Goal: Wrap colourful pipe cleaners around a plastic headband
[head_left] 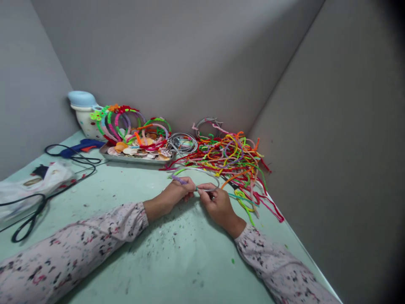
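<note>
A thin grey wire hoop [212, 174] is held between my two hands above the table. Part of it is wrapped in purple [179, 179] and light green fuzzy pipe cleaner. My left hand [175, 196] is closed around the hoop beside the purple stretch. Close by, my right hand [220, 207] pinches the hoop with thumb and fingers, where a bit of teal shows between the hands. A teal pipe cleaner [242, 197] stretches out on the right side of my right hand. The fingers hide part of the hoop.
A metal tray [139, 159] holds shells and several colourful wrapped hoops [122, 122]. Bare wire rings [183, 143] and a tangled pipe cleaner pile [221, 154] are to its right. A blue glue gun [80, 147], black cord [68, 185], plastic bag [38, 188] and blue-lidded cup [87, 116] are left.
</note>
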A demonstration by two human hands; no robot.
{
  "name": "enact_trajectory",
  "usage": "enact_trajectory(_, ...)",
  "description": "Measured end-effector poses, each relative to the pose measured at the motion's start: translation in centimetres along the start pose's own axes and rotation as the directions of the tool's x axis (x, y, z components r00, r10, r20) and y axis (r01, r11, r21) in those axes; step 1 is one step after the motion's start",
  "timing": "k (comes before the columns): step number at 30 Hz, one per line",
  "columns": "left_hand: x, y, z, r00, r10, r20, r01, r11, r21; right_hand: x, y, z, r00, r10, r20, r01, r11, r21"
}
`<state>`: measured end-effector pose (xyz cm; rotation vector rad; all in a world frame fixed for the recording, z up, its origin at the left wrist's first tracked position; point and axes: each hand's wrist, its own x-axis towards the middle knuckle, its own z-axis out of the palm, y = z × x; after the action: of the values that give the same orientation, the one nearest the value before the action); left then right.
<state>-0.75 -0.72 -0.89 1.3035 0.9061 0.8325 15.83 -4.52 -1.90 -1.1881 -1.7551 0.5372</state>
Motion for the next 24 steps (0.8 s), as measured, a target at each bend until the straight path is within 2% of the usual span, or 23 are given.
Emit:
enact_trajectory(12, -0.34, 0.38, 0.40, 0.999, -0.020, -0.037, 0.022, 0.998, 0.053, 0.08, 0.06, -0.11, 0.998, 0.049, 0.033, -0.048, 0.998, -0.027)
enact_trajectory(18, -0.25, 0.51, 0.38, 0.998, 0.068, -0.003, -0.068, 0.997, 0.021, 0.23, -0.07, 0.02, 0.991, 0.131, 0.019, -0.132, 0.989, 0.063)
enact_trajectory(24, -0.15, 0.23, 0.42, 0.998, 0.055, -0.013, -0.055, 0.998, 0.006, 0.41, -0.32, 0.20, 0.974, 0.226, -0.004, -0.223, 0.964, 0.148)
